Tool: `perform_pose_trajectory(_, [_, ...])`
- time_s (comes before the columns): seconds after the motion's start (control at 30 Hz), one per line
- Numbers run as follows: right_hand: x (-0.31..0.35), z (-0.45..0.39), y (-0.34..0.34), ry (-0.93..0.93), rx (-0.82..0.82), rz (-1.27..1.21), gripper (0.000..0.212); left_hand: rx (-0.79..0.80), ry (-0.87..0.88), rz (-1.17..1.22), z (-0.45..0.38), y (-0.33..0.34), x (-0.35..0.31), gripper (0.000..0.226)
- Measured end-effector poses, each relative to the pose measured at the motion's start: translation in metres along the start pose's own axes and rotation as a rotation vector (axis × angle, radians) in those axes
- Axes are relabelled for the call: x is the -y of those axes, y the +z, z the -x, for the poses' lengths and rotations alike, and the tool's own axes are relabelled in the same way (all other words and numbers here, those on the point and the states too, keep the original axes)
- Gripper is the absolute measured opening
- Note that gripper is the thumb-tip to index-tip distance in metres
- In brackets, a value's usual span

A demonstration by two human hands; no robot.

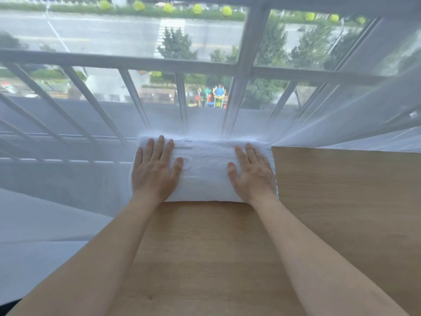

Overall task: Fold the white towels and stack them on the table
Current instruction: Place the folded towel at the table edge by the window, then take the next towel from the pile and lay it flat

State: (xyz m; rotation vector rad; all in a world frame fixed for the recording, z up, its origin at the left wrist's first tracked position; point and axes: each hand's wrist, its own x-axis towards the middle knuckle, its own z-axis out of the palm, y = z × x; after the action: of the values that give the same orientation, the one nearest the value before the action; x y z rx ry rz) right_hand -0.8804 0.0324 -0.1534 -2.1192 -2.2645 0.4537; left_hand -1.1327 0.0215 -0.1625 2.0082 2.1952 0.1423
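Note:
A folded white towel [205, 172] lies at the far left corner of the wooden table [330, 201], its far edge against the sheer curtain. My left hand [156, 169] rests flat on the towel's left end, fingers spread. On the towel's right end, my right hand [252, 174] lies flat the same way. Neither hand grips anything; both palms press down on the cloth. Whether more towels lie under the top one I cannot tell.
A sheer white curtain [68, 156] hangs behind and left of the table, in front of a window with white railings [182, 106]. The table's left edge runs close beside my left forearm. Bare wood stretches to the right and toward me.

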Motion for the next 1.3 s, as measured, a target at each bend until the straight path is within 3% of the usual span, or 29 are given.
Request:
perform_pose_trajectory(0.17, [-0.003, 0.011, -0.037, -0.027, 0.059, 0.033, 0.066, 0.138, 0.003, 0.003, 0.016, -0.013, -0.046, 0.067])
perform_pose_trajectory(0.4, [-0.059, 0.083, -0.103, 0.009, -0.068, -0.038, 0.064, 0.122, 0.332, 0.053, 0.048, -0.058, -0.168, 0.068])
perform_pose_trajectory(0.6, [-0.182, 0.184, -0.145, 0.165, -0.148, 0.006, 0.062, 0.077, 0.53, 0.056, 0.116, -0.064, -0.294, 0.08])
perform_pose_trajectory(0.73, [-0.28, 0.267, -0.161, 0.31, -0.194, -0.034, 0.066, 0.092, 0.637, -0.031, 0.18, -0.057, -0.407, 0.07])
perform_pose_trajectory(0.83, [-0.342, 0.325, -0.166, 0.407, -0.252, -0.084, 0.067, 0.067, 0.766, -0.037, 0.227, -0.043, -0.495, 0.082])
perform_pose_trajectory(1.07, [-0.48, 0.422, -0.197, 0.539, -0.244, -0.167, 0.068, 0.042, 0.922, -0.016, 0.299, -0.023, -0.664, 0.09])
perform_pose_trajectory(1.2, [-0.563, 0.44, -0.202, 0.616, -0.228, -0.175, 0.068, 0.08, 0.941, -0.023, 0.305, -0.005, -0.737, 0.065])
perform_pose_trajectory(1.3, [-0.617, 0.434, -0.205, 0.674, -0.191, -0.198, 0.07, 0.106, 0.955, 0.008, 0.292, 0.018, -0.785, 0.059])
